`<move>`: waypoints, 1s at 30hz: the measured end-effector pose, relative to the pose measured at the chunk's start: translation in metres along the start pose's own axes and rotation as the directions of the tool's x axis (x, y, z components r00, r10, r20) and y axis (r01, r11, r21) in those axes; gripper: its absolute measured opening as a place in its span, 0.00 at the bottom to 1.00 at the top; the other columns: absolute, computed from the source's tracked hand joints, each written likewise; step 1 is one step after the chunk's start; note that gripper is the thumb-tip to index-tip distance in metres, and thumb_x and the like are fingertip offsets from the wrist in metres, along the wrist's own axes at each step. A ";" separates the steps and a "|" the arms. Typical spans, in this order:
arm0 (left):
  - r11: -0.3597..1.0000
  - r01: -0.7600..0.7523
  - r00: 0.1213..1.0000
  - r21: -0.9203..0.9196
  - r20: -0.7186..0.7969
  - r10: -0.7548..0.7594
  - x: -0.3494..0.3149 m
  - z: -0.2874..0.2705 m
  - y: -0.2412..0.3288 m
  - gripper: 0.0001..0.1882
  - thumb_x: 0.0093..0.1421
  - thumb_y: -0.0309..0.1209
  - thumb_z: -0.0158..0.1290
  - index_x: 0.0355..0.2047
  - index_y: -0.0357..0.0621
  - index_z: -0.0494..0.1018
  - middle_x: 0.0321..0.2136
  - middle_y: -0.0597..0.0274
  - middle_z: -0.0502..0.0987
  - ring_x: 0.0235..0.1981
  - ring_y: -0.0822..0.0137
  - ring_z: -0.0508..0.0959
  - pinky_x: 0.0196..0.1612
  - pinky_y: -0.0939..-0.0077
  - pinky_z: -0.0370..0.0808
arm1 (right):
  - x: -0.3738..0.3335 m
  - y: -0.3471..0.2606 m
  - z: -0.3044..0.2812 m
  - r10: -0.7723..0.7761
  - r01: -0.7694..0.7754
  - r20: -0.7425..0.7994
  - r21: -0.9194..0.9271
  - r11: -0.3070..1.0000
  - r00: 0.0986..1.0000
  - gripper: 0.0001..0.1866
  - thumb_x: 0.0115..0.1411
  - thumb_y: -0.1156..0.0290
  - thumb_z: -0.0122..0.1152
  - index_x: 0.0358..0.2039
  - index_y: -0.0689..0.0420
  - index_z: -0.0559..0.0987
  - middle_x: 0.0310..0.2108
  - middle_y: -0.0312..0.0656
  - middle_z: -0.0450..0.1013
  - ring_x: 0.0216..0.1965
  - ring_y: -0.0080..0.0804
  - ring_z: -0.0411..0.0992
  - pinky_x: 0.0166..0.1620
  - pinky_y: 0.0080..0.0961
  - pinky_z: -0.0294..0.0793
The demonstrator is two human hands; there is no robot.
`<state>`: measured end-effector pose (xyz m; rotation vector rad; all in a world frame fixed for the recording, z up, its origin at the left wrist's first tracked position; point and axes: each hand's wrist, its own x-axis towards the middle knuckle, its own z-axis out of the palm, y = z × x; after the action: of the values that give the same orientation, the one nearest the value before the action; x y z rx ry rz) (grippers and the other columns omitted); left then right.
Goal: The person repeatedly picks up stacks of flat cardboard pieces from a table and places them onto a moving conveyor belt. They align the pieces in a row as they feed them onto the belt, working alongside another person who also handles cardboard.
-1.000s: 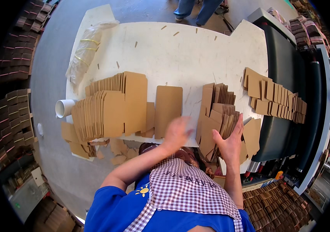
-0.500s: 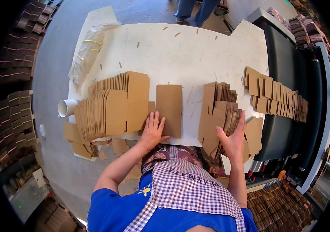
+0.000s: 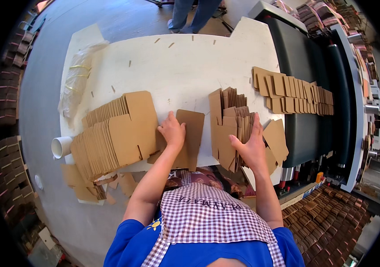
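My left hand point(image 3: 172, 130) rests between the left cardboard stack and a single flat cardboard piece point(image 3: 191, 129). Its fingers are apart, and the thumb lies by that piece's left edge. Beside it, a large stack of folded cardboard blanks point(image 3: 107, 138) leans in a fanned row. My right hand point(image 3: 251, 149) cups the near right end of a smaller cardboard stack point(image 3: 223, 127), thumb on the near side and fingers stretched along the right side. Loose cardboard blanks point(image 3: 276, 140) lie just right of that hand.
On the white table point(image 3: 172, 71) lie cardboard scraps and a bundle of clear plastic film point(image 3: 76, 78). A white tube point(image 3: 61, 147) sits at its left edge. To the right, overlapping blanks point(image 3: 294, 91) lie across a black conveyor belt point(image 3: 297, 53). A person's legs point(image 3: 190, 15) stand beyond the table.
My left hand has moved off the single piece to its left side, farther up the table; that piece now lies tilted. My right hand stays at its stack. The whole view has shifted.
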<state>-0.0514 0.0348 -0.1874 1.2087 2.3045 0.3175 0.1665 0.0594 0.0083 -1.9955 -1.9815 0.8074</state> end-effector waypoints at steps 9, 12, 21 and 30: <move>0.896 -0.430 0.900 0.114 -0.021 0.435 -0.033 -0.037 -0.021 0.34 0.42 0.40 0.70 0.47 0.42 0.68 0.48 0.54 0.68 0.52 0.52 0.67 0.50 0.55 0.65 | 0.000 0.029 -0.025 0.068 -0.068 -0.007 0.001 0.998 0.998 0.55 0.50 0.56 0.66 0.70 0.60 0.43 0.61 0.60 0.57 0.60 0.56 0.62 0.60 0.42 0.65; 0.870 -0.424 0.903 0.252 0.043 0.427 -0.035 -0.050 -0.050 0.37 0.37 0.45 0.72 0.45 0.43 0.69 0.47 0.55 0.69 0.51 0.52 0.68 0.51 0.55 0.64 | -0.001 0.029 -0.037 0.068 -0.067 0.008 -0.029 0.997 0.998 0.54 0.50 0.56 0.65 0.69 0.61 0.44 0.59 0.61 0.59 0.60 0.55 0.62 0.60 0.42 0.65; 0.765 -0.582 0.781 0.275 0.451 0.432 0.024 -0.074 -0.042 0.24 0.42 0.49 0.70 0.27 0.43 0.76 0.32 0.58 0.76 0.41 0.58 0.74 0.45 0.59 0.67 | -0.034 0.034 -0.045 0.143 -0.143 -0.005 -0.097 0.985 0.990 0.54 0.49 0.55 0.64 0.69 0.62 0.46 0.60 0.63 0.58 0.56 0.59 0.66 0.58 0.43 0.68; 0.873 -0.471 0.677 -0.127 0.582 0.450 0.064 -0.059 0.002 0.20 0.53 0.46 0.61 0.24 0.38 0.77 0.21 0.54 0.77 0.23 0.61 0.75 0.30 0.65 0.72 | -0.017 0.043 -0.063 0.163 -0.165 -0.025 -0.103 0.981 0.986 0.53 0.49 0.57 0.64 0.69 0.61 0.47 0.60 0.62 0.59 0.58 0.59 0.64 0.60 0.42 0.65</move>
<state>-0.1119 0.0899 -0.1578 1.6270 1.4426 0.0439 0.2367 0.0536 0.0417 -2.2418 -1.9059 0.7323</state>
